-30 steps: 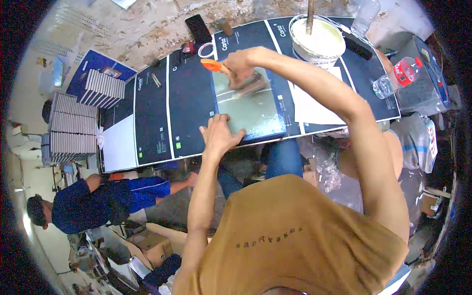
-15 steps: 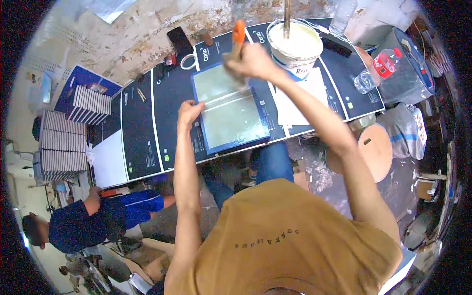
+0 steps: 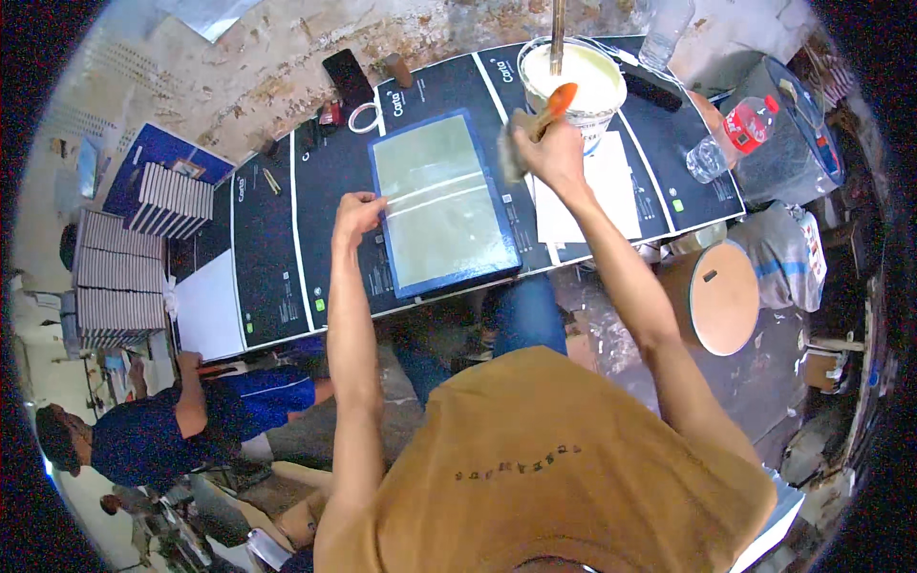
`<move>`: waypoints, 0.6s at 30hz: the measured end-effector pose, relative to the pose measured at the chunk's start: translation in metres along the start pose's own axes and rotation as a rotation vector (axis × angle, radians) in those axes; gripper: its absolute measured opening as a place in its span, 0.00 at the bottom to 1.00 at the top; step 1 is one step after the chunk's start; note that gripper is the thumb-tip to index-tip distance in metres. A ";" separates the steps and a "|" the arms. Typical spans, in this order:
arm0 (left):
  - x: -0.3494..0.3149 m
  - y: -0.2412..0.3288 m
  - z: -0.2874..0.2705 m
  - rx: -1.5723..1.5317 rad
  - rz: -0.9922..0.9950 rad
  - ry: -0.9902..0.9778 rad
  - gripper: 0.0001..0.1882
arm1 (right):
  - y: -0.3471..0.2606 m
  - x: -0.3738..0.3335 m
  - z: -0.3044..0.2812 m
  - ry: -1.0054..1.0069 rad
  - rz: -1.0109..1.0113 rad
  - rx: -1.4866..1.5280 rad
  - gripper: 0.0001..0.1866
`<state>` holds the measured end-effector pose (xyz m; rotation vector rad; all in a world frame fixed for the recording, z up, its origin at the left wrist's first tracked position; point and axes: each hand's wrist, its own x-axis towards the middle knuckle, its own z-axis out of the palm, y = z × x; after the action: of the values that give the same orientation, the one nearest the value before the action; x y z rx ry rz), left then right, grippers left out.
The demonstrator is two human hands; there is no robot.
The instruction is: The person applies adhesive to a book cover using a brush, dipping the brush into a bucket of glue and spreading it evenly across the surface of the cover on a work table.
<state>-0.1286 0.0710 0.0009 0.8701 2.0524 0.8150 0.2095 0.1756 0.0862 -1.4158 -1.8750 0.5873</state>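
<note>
My right hand (image 3: 556,158) is closed round a paintbrush (image 3: 560,99) with an orange handle. Its bristles are blurred, just right of an opened-out book cover and left of the glue bucket (image 3: 619,91), which holds creamy white paste and a stick. The cover (image 3: 430,158) lies flat on the table, with grey-green boards, blue edges and pale strips across its middle, its surface shiny and wet-looking. At the cover's left edge, my left hand (image 3: 357,215) has its fingers curled and pinches the margin.
White paper (image 3: 583,205) lies under and before the bucket. A tape roll (image 3: 364,118) and phone (image 3: 347,76) are at the back. A red-labelled bottle (image 3: 735,138) stands right. Stacked books (image 3: 177,201) and another person (image 3: 162,430) are at left. A round-topped stool (image 3: 726,296) stands below the table.
My right hand has moved the brush rightward off the cover, toward the bucket. My left hand keeps its place at the cover's left edge. The other person has shifted slightly.
</note>
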 end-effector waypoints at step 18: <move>0.004 -0.042 -0.061 -0.073 -0.061 0.057 0.21 | 0.162 -0.164 -0.143 0.228 0.403 0.203 0.18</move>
<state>-0.1934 0.0347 -0.0005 0.7487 2.0744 0.8844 0.4456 0.0593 0.0199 -1.6563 -1.3203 0.7506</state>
